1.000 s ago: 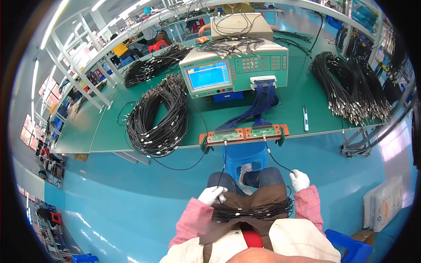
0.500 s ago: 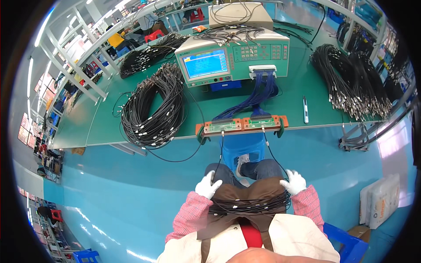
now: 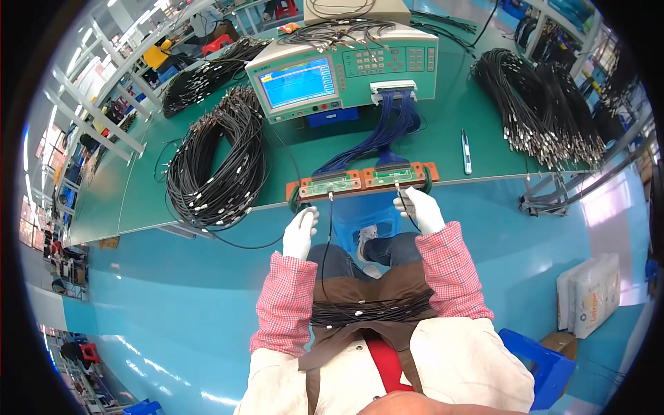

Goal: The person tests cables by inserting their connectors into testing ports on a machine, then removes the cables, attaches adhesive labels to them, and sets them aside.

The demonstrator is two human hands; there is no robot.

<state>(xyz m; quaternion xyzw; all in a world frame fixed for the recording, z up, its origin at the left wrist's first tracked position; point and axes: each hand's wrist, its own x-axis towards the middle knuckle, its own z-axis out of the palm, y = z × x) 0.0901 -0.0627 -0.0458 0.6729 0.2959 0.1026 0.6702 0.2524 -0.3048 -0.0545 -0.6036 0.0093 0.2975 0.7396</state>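
My white-gloved right hand is closed around the black cable at the right-hand socket, its fingertips just below the plug. To the left, my gloved left hand hovers near the table edge, fingers loosely curved and apart, with nothing visible in them. A black cable hangs from the left-hand socket down to my lap. Both sockets sit on an orange-framed test fixture with green circuit boards, clamped along the table's front edge. Across my brown apron lies a bundle of black cables.
A tester with a lit screen stands behind the fixture, joined to it by blue wiring. Coiled black cables lie left; more cable bundles lie right. A pen-like tool rests on the green table.
Both hands have risen from my lap toward the fixture. The right has reached the right-hand cable near its plug; the left has come up beside the left-hand cable. The view has shifted slightly.
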